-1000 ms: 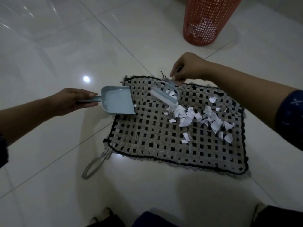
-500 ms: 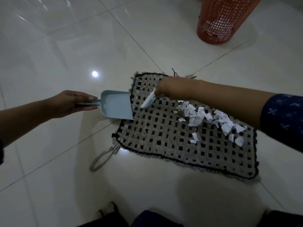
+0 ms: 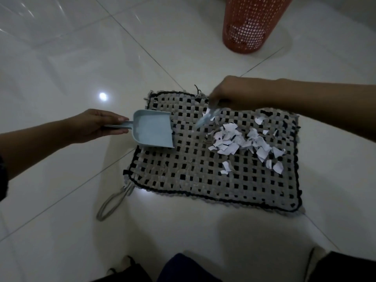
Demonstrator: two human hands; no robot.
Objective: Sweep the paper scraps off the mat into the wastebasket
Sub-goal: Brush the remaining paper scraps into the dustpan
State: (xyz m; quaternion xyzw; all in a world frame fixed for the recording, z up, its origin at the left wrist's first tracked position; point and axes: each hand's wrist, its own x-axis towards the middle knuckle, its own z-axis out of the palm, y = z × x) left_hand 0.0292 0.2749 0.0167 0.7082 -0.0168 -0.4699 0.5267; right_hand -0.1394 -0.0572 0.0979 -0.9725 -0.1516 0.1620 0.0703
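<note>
**Brush raised, pan waiting at the mat edge**

Nearest to the person, the woven mat (image 3: 213,180) lay flat on the tiled floor (image 3: 71,58), its near half bare. All places below are given w/ respect to this mat.

The paper scraps (image 3: 242,142) sat in a loose heap on the right-centre part, a few strays toward the right edge. None were in the dustpan (image 3: 151,129) yet, so the sweeping step looked hardly begun.

The left hand (image 3: 95,125) was closed around the pan handle, w/ the pan mouth resting on the left edge and open toward the heap. The right hand (image 3: 230,92), at the far edge, was pinching the small brush (image 3: 206,117); bristles blurred, approx. just left of the heap.

To do it well, I think: bring the brush to the far right side of the heap, pull in short strokes to the pan, keep the pan lip pressed down. The weave may catch scraps.

Farthest, beyond the far edge, stood the orange wastebasket (image 3: 248,23), well apart.
</note>
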